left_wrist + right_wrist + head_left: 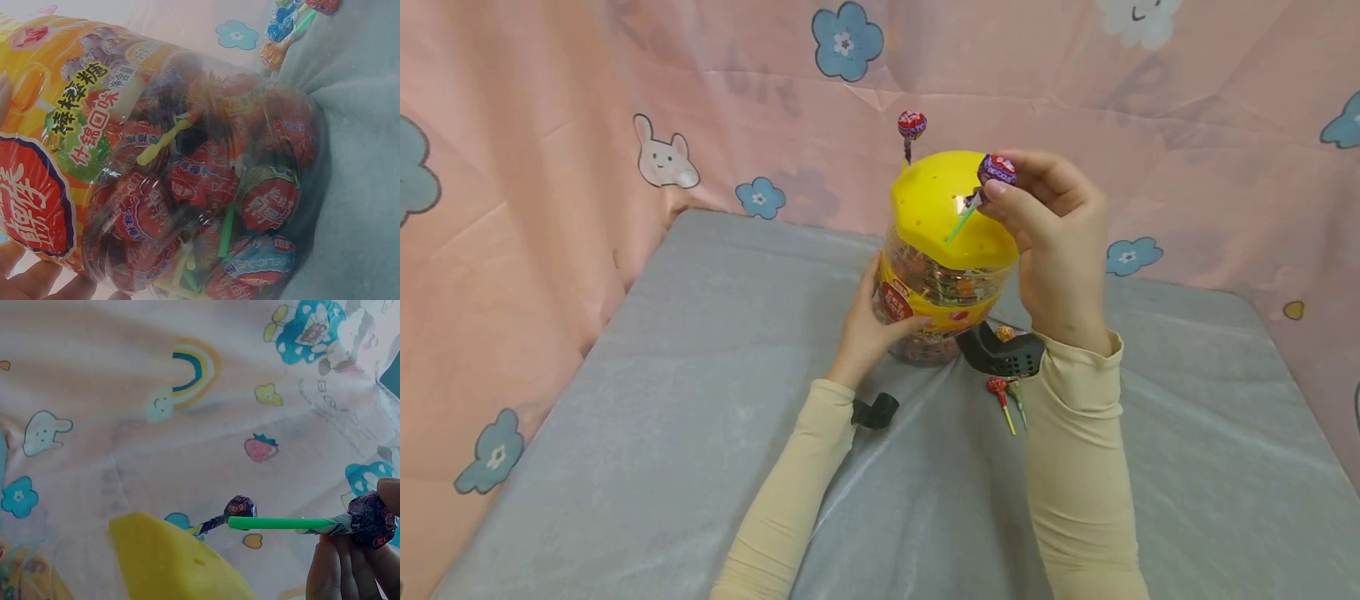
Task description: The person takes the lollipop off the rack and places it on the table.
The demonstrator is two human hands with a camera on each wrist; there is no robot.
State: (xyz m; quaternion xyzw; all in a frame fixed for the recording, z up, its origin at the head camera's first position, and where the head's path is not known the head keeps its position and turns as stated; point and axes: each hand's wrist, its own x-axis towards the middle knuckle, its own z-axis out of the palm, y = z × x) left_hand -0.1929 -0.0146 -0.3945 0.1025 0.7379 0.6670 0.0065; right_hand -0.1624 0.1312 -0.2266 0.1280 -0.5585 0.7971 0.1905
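A clear plastic jar (925, 287) full of wrapped lollipops stands tilted on the table under a yellow lid (936, 196) with small holes. Its side is gripped by my left hand (868, 333), thumb across the label. Above the lid, my right hand (1060, 225) pinches a purple-wrapped lollipop (997, 170) by its head, the green stick (281, 523) pointing down toward the lid in the head view. Another purple-and-red lollipop (912, 125) stands upright at the lid's far edge. Through the jar wall, the left wrist view shows several red-wrapped lollipops (203, 175).
Loose lollipops (1002, 390) lie on the grey cloth (700, 400) right of the jar, partly hidden by the right forearm and a black wrist mount (1000, 354). A second black mount (876, 410) sits at the left wrist. A pink printed curtain (737, 100) hangs behind the table.
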